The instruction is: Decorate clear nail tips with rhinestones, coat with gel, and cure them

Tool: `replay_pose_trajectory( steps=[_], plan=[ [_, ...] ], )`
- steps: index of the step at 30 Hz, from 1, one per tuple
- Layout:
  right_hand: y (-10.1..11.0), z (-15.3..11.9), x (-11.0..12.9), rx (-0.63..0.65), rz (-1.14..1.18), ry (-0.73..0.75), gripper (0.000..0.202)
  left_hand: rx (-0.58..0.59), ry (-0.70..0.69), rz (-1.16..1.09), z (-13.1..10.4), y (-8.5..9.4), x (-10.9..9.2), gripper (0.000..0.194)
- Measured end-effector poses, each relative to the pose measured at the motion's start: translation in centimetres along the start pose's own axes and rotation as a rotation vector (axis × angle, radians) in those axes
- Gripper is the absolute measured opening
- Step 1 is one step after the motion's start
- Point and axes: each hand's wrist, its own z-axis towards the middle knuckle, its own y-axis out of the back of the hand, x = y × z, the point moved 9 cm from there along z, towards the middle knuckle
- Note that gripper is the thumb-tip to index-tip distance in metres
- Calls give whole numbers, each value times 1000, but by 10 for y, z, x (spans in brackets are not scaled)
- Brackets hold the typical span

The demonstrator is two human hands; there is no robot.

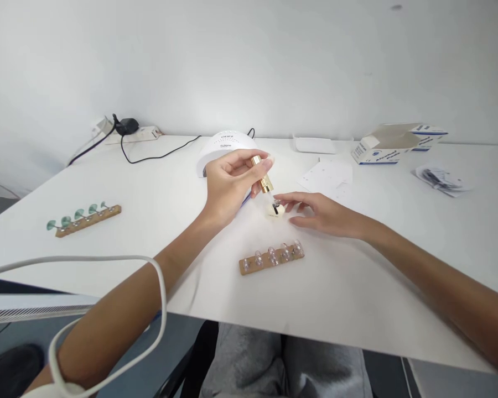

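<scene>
My left hand (236, 179) is closed round a slim gold-capped tube (262, 176) with a translucent lower end. It is tilted, its lower end pointing down at a small pale yellow round piece (279, 211) on the table. A dark bit shows on this piece; I cannot tell whether it belongs to the tube. My right hand (315, 213) lies beside the piece, thumb and fingers apart. Its index fingertip reaches the piece's upper edge, and contact is unclear. Nearer to me stands a wooden strip (255, 267) bearing several clear, glittery nail tips (273, 255).
A second wooden strip (89, 221) with several green nail tips is at left. Behind my left hand stands a white nail lamp (222, 143). Farther right are white papers (327, 172), an open alcohol-pad box (375, 148) and a flat packet (442, 181). A white cable (108, 258) loops over my left forearm.
</scene>
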Motion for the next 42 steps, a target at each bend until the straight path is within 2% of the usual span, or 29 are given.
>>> replay_pose_trajectory(
  steps=[3,6,10,13,17,24,35,42],
  plan=[
    [5,-21,-3,107,-13,-6,58,52,21,-23,-2,-5,0,11],
    [3,-40,-8,152,-1,-51,52,127,38,-3,-5,-11,0,10],
    [-10,-46,-8,82,-38,-49,54,232,43,42,-9,-20,2,8],
    [-20,-42,2,41,-88,54,40,307,50,74,-13,-26,4,11],
    [-19,-41,11,-5,-102,138,14,388,60,109,-18,-34,8,12],
    [-12,-43,1,-68,-41,80,17,391,40,166,-21,-38,9,12],
    [-12,-45,-4,-77,-32,41,19,439,54,184,-26,-44,15,12],
    [-12,-45,-2,-86,-40,48,23,373,-25,244,-20,-37,8,10]
  ],
)
